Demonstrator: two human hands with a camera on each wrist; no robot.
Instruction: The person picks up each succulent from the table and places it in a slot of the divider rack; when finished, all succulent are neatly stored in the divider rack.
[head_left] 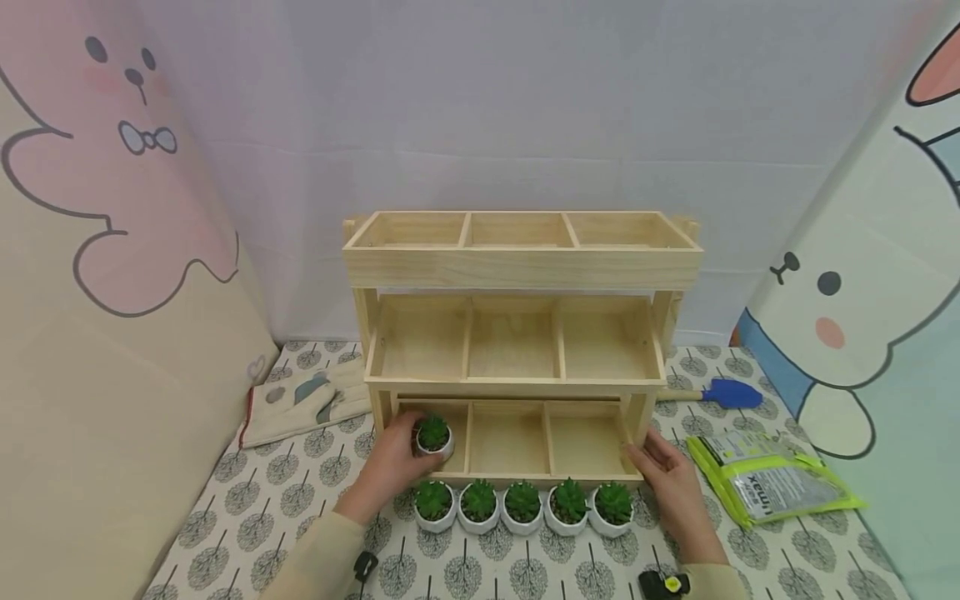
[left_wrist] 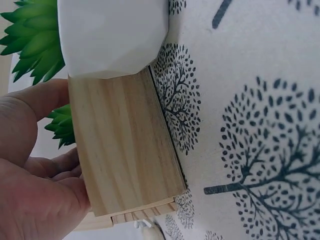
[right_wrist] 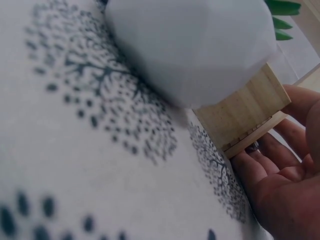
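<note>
My left hand (head_left: 396, 457) grips a small potted succulent (head_left: 432, 435) in a white pot, inside the left compartment of the bottom tray of a three-tier wooden shelf (head_left: 525, 271). In the left wrist view the tray's front board (left_wrist: 120, 145) hides most of that pot; green leaf tips (left_wrist: 62, 126) show beside the fingers. At the shelf's lower right end, my right hand (head_left: 671, 482) holds the tray's corner (right_wrist: 245, 110), thumb and fingers around it. Along the tray's front stands a row of several more succulents (head_left: 522, 503) in white faceted pots.
White work gloves (head_left: 300, 404) lie left of the shelf. To its right are a blue trowel (head_left: 731, 393) and a green-grey plastic bag (head_left: 776, 477). A tree-patterned cloth (head_left: 255, 533) covers the table, with curtains (head_left: 525, 100) behind and at the sides.
</note>
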